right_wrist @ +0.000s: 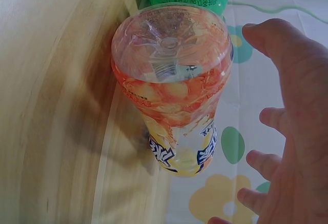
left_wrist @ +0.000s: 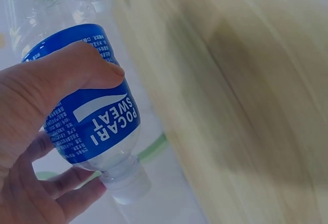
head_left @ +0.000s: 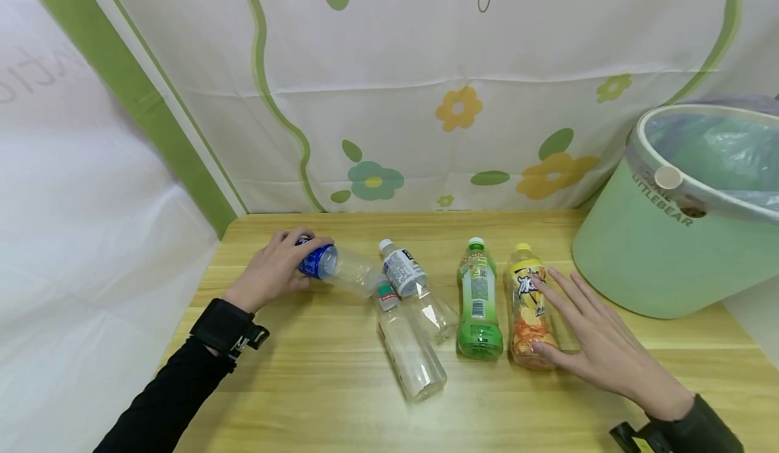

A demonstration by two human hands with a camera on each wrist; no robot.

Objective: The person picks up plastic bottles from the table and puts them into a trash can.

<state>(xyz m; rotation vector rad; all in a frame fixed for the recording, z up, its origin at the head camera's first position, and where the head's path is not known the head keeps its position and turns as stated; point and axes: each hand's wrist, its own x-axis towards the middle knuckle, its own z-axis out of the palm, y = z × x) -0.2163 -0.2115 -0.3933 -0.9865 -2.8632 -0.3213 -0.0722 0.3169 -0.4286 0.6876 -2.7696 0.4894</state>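
Right hand (head_left: 599,351) hung empty, fingers spread, just beside the yellow-labelled bottle (head_left: 528,314) | left hand (head_left: 270,270), I saw, gripped the blue-labelled bottle (head_left: 343,267) at the left end of the table (head_left: 304,385) | green bin (head_left: 657,264) stood at right.

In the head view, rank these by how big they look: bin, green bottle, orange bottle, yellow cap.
1. Bin
2. Green bottle and orange bottle: too alike to rank
3. Yellow cap

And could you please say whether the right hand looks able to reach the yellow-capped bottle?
Probably yes: the open, empty right hand is beside the yellow-capped bottle, with nothing between them.
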